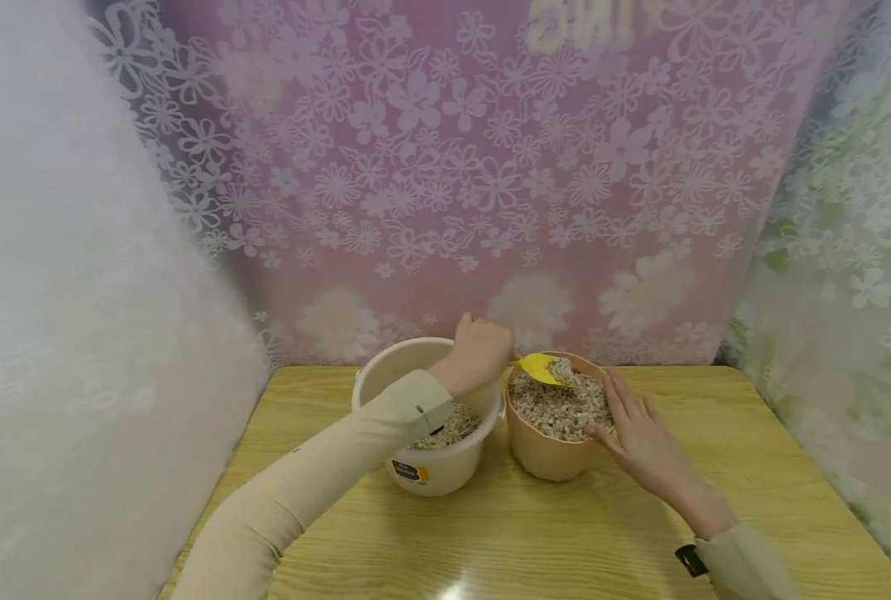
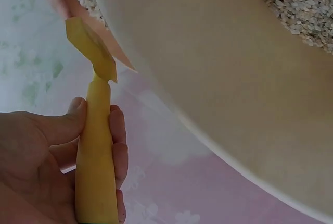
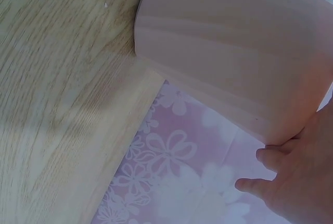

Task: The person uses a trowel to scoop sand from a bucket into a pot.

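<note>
My left hand (image 1: 479,353) reaches over the white bucket (image 1: 456,477) and grips the handle of a small yellow hand shovel (image 1: 538,367). In the left wrist view, thumb and fingers wrap round the yellow handle (image 2: 98,156). The shovel's blade lies over the peach-coloured pot (image 1: 538,454), with some pale flaky grit (image 1: 561,371) on it. More of this grit (image 1: 558,408) fills the pot near its rim. My right hand (image 1: 648,442) rests against the pot's right side, fingers extended along the rim. In the right wrist view, its fingers (image 3: 270,159) touch the pot's edge.
Inside the bucket lies more grit (image 1: 456,427), lower than in the pot. Bucket and pot stand side by side on a wood-grain table (image 1: 445,542). A pink flowered backdrop (image 1: 453,208) rises behind the table, with pale curtains (image 1: 100,292) at both sides.
</note>
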The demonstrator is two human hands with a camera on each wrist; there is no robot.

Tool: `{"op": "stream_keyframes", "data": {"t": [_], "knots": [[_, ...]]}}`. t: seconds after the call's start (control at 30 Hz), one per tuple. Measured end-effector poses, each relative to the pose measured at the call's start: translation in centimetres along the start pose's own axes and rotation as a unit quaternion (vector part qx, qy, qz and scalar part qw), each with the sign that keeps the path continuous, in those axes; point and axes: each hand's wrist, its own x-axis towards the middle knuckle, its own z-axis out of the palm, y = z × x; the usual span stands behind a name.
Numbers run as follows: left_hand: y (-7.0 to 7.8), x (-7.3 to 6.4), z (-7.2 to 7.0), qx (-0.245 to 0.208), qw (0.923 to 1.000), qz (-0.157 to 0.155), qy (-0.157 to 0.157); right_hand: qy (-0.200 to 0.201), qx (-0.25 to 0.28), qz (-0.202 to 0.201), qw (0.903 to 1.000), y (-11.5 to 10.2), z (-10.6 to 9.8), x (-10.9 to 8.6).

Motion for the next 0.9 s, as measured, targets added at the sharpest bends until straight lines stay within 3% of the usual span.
{"op": "stream_keyframes", "data": {"t": [0.17, 0.4, 0.6, 0.9], "knots": [[1.3, 1.6, 0.7, 0.034, 0.999, 0.015, -0.025, 0.003, 0.001, 0.001, 1.0, -0.1, 0.2, -0.1], [2.2, 2.8, 1.0, 0.086, 0.9958, 0.031, -0.002, 0.003, -0.001, 0.008, 1.0, -0.1, 0.2, 0.0], [2.2, 2.1, 0.6, 0.136, 0.9903, 0.029, 0.013, 0.004, 0.001, 0.006, 1.0, -0.2, 0.1, -0.1], [1.7, 0.8, -1.0, 0.203, 0.9791, 0.017, -0.009, 0.004, 0.014, 0.006, 0.9999, -0.2, 0.2, 0.0]]}}
